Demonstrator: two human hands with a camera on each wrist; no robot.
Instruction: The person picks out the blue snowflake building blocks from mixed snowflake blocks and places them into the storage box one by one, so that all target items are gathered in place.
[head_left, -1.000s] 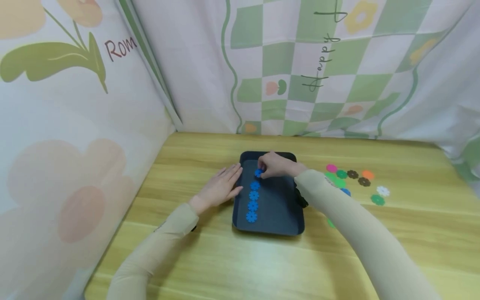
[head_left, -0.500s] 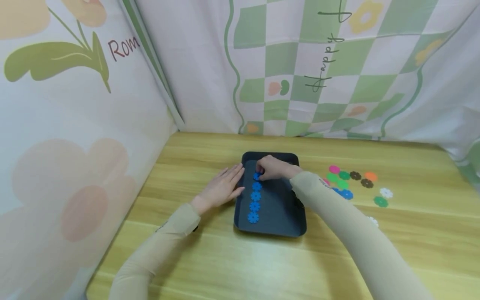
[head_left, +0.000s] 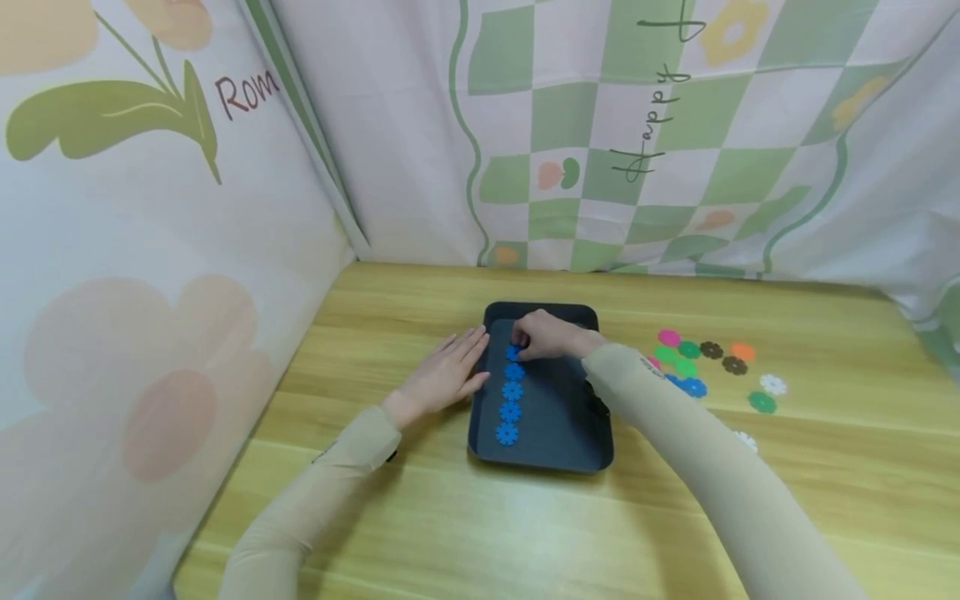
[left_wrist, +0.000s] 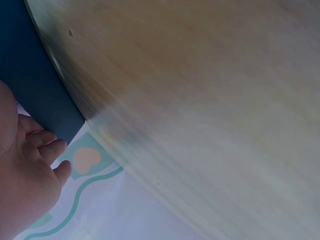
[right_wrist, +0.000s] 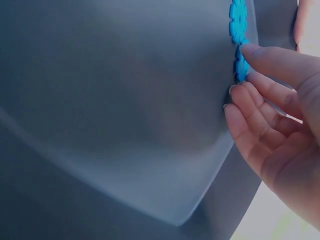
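Observation:
A dark rectangular baking tray [head_left: 558, 421] lies on the table with a line of blue snowflake discs [head_left: 510, 411] along its left side. At the far end of that line, my right hand [head_left: 549, 335] pinches another blue snowflake disc [right_wrist: 242, 65] between thumb and finger. In the right wrist view this disc touches its neighbour, and the fingers partly cover it. My left hand [head_left: 441, 379] rests against the tray's left rim, its fingers fairly straight. The left wrist view shows the left hand [left_wrist: 35, 167] beside the tray's dark outer wall [left_wrist: 35, 75].
Loose discs lie on the wooden table [head_left: 420, 525] right of the tray: pink [head_left: 669, 337], green [head_left: 762, 402], brown [head_left: 735, 365], orange [head_left: 742, 351], white [head_left: 773, 384] and blue [head_left: 694, 387]. The right sleeve [head_left: 697, 433] passes over part of that area. A printed curtain [head_left: 585, 133] hangs behind.
My right hand has brought its blue disc slightly nearer, closing the gap to the line. Over the last half second hardly anything moves. The left hand stays at the rim.

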